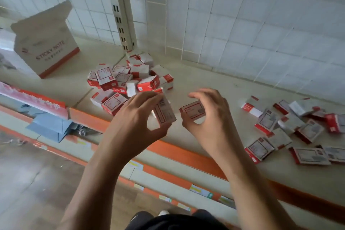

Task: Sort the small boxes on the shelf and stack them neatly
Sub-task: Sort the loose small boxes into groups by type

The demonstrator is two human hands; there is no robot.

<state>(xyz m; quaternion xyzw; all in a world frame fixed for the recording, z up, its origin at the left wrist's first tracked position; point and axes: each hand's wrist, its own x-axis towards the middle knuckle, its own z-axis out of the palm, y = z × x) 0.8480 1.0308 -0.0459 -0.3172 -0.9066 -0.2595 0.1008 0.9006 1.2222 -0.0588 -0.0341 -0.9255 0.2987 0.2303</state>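
Small red-and-white boxes lie in two heaps on the beige shelf point(196, 80). One jumbled pile point(128, 80) sits at the middle back by the upright post. A looser scatter point(291, 129) spreads over the right side. My left hand point(138, 117) grips one small box point(165, 113) upright between thumb and fingers, above the shelf's front. Beside it, my right hand point(207, 115) pinches another small box point(193, 110) with its label facing up. The two held boxes are a short gap apart.
A larger carton marked STICKY NOTE point(46, 43) stands at the back left. The slotted metal post point(121, 9) rises before the white tiled wall. An orange strip point(186, 153) edges the shelf front. Lower shelves hold blue packets point(50, 127). Bare shelf lies between the two heaps.
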